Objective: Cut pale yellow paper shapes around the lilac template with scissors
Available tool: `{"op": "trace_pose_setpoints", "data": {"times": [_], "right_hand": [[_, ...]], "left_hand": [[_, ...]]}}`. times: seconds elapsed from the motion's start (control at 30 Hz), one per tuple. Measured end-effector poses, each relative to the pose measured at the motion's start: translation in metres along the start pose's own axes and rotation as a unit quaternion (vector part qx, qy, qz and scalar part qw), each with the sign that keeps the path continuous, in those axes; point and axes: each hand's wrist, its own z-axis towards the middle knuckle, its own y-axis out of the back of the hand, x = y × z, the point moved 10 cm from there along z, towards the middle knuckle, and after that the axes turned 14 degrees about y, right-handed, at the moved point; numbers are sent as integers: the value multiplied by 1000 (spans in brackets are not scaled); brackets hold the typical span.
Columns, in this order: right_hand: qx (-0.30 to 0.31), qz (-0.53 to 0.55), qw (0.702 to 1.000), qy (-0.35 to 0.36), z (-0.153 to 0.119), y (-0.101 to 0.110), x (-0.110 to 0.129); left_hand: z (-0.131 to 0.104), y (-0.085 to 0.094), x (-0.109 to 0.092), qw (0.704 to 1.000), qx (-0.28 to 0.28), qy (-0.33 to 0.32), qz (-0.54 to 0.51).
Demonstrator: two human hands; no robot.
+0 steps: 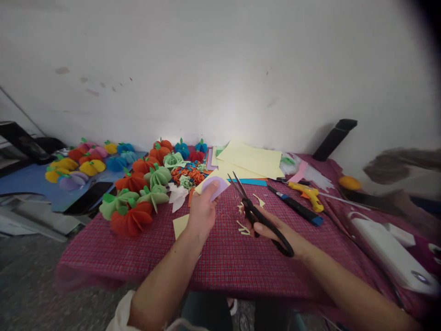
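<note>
Head view. The left hand (pixel 202 212) pinches a purple piece (pixel 207 182) against a pale yellow sheet (pixel 225 184), above the checked worktop (pixel 220 264). The right hand (pixel 285 231) grips black scissors (pixel 245 202), blades parted, tips just beside the sheet. Yellow offcuts (pixel 244 231) lie near the scissors; pumpkin-shaped ornaments (pixel 132 219) stand leftward.

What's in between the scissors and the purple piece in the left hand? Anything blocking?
Only the yellow paper: its corner sticks out past the purple piece toward the scissors in the right hand. Nothing else visible blocks the way.
</note>
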Motion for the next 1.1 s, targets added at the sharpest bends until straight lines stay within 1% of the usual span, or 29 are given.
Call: {"op": "trace_pose_setpoints", "data": {"times": [0.17,0.27,0.37,0.5,0.6,0.83,0.97,1.1], "right_hand": [[17,-1,1000,12,2,-11,2],[7,14,1000,20,4,-16,1],[2,16,999,32,7,-18,-2],[-9,11,999,36,10,-15,-8],[-17,15,999,30,10,-13,-11],[-33,12,999,24,9,-12,-15],[-37,3,999,34,11,-11,-16],[-38,-8,999,22,10,-9,-18]], "left_hand": [[-7,-7,-2,1000,9,1,-6],[-10,-8,-2,1000,5,3,-3],[-11,-10,0,1000,15,7,-10],[-10,-12,0,999,37,-2,-18],[-10,-14,0,999,42,-3,-18],[-10,-11,2,1000,21,-1,-8],[-10,-11,2,1000,23,-9,-2],[-10,-12,2,1000,25,-11,3]]}}
